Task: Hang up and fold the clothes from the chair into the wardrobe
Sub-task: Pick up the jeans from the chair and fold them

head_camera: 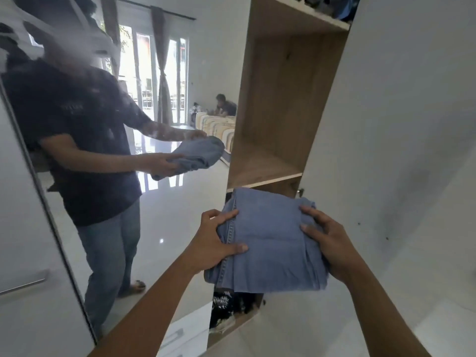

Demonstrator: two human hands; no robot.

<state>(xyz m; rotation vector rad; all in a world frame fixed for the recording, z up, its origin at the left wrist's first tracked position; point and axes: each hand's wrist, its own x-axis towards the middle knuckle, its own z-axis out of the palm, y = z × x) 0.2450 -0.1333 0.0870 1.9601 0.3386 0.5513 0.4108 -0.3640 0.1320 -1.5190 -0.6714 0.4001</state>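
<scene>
Here we are at the open wardrobe [283, 86], and the folded jeans [270, 240] are up in front of it, held in the air between both hands. The left hand [216, 243] grips the seam side, thumb laid across the top and fingers tucked under the bundle. The right hand [329, 243] clamps the opposite edge, fingers curled over the fold. Nothing hangs loose, and the pale blue denim sits in a neat square.

So the folding looks done for this piece, and I'd call this the putting-away step. The bundle hovers just below the lip of the wooden shelf [260, 166], not touching it. Underneath it is a lower compartment where some dark patterned clothes [224, 307] are already stuffed in. More fabric shows on the top shelf [334, 6], at the very edge of view.

(The mirrored door [103, 124] on the left gives the same pose back: two hands, one blue bundle.)

Which compartment it's headed for I can't say. If it's the wooden shelf, the bundle needs a lift to clear the front edge, then a level slide inward. Both hands should let go only once the weight rests on the board, or the layers will fan out. If it's the lower one, it wants lowering flat onto that dark pile. The chair isn't in sight from here, so how much remains is anyone's guess.
</scene>
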